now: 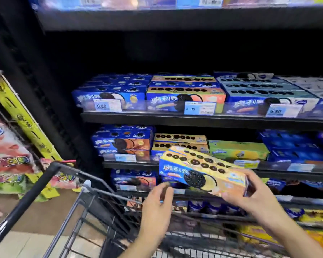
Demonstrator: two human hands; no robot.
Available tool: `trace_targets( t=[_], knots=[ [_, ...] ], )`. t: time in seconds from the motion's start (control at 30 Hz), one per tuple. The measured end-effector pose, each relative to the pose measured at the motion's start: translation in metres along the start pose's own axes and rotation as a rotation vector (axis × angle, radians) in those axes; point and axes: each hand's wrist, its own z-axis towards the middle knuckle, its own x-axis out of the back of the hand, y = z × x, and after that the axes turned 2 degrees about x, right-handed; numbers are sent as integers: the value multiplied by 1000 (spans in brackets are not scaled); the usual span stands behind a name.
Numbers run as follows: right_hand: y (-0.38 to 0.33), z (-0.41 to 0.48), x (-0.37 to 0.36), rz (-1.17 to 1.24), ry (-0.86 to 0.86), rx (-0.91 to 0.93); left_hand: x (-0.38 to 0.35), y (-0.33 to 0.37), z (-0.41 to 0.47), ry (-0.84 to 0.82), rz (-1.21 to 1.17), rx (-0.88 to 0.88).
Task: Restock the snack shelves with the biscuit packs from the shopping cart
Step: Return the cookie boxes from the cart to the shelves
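One biscuit pack (203, 170) tilts, clasped by the right hand (250, 194).

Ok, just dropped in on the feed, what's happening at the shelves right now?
A person is restocking from the shopping cart. The right hand grips the right end of a yellow biscuit box, held tilted in front of the shelves, just below a row of matching yellow boxes. The left hand sits by the box's lower left corner, fingers loosely curved; whether it touches is unclear. The box is not yet shelved.
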Motion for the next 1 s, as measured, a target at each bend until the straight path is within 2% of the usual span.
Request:
trace_targets(
  t=[0.07, 0.13, 0.2, 0.27, 0.3, 0.4, 0.63, 0.73, 0.83, 1.0],
  knots=[
    [-4, 13, 4, -31, 3, 108, -5, -13, -2, -36, 208, -199],
    [-5, 31, 8, -50, 12, 208, -12, -29, 0, -90, 444, -312],
    [-5, 54, 9, -33, 17, 263, -21, -42, 1, -153, 752, -319],
    [-7, 78, 7, -43, 13, 280, -24, -48, 1, -211, 939, -260],
    [-7, 90, 6, -87, 13, 290, -23, -49, 1, -210, 972, -249],
    [-6, 124, 8, -309, -25, 304, -25, -63, 0, -44, 1008, -370],
    [0, 181, 6, -494, -247, 192, -28, -73, 1, -14, 1077, -378],
    [1, 194, 4, -575, -212, 121, -29, -75, 2, 6, 1073, -393],
    [6, 192, 3, -626, -145, 126, -29, -73, -1, 35, 1069, -398],
    [11, 178, -4, -649, -140, 138, -27, -67, -5, -8, 1085, -354]
  ],
)
